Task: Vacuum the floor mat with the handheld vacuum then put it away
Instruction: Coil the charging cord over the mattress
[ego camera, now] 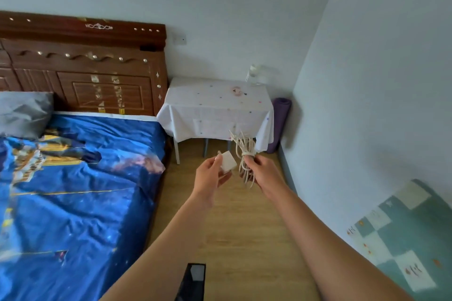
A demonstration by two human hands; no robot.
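Observation:
My left hand (211, 175) holds a small white charger block (228, 162) between thumb and fingers. My right hand (259, 168) grips a bundled cream cable (243, 151), its loops sticking up and hanging down from my fist. Both hands are raised over the wooden floor (244, 227), just in front of a small table. A green and white checked floor mat (401, 234) leans at the right wall. A dark object with a pale panel (193, 281) shows at the bottom edge; I cannot tell whether it is the vacuum.
A bed with a blue cover (80, 190) and brown headboard (83, 63) fills the left. A small table under a white cloth (217, 105) stands in the corner, with a clear bottle (255, 73) on it. A rolled purple mat (280, 122) stands beside it.

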